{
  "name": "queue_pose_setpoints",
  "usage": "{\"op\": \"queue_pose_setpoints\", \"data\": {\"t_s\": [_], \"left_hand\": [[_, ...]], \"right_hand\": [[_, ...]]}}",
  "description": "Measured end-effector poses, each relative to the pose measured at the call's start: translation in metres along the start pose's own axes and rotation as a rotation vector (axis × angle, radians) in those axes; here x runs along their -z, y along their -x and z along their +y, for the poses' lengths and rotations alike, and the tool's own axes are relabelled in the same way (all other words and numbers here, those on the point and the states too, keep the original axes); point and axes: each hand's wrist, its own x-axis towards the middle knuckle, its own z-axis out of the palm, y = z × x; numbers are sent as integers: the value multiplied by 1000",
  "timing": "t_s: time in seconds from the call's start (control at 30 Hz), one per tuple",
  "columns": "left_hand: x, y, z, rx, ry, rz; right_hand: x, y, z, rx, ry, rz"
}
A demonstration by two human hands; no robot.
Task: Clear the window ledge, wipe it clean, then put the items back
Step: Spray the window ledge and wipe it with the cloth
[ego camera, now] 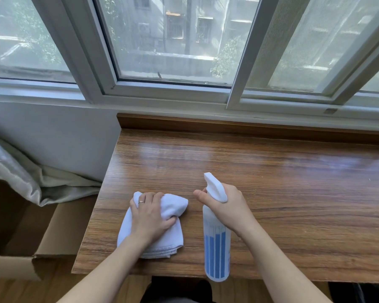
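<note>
Wooden ledge (293, 182) — left hand (150, 217) fingers gripping white cloth (173, 206), right hand (228, 206) fingers around spray bottle (216, 248)

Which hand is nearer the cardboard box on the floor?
Left. The left hand grips the white cloth near the ledge's left edge, just right of the cardboard box. The right hand holds the spray bottle, farther right.
</note>
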Motion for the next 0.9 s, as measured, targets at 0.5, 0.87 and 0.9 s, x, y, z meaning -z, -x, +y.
{"op": "queue_pose_setpoints", "data": {"t_s": [0.5,0.87,0.9], "left_hand": [[8,-116,7,18,-109,-193],[8,-42,-1,-27,-70,-143],[6,-31,-3,-51,-70,-110]], "right_hand": [[7,-15,-5,-55,-7,63],[5,-12,-2,6,-7,45],[4,-11,-1,10,-10,41]]}}
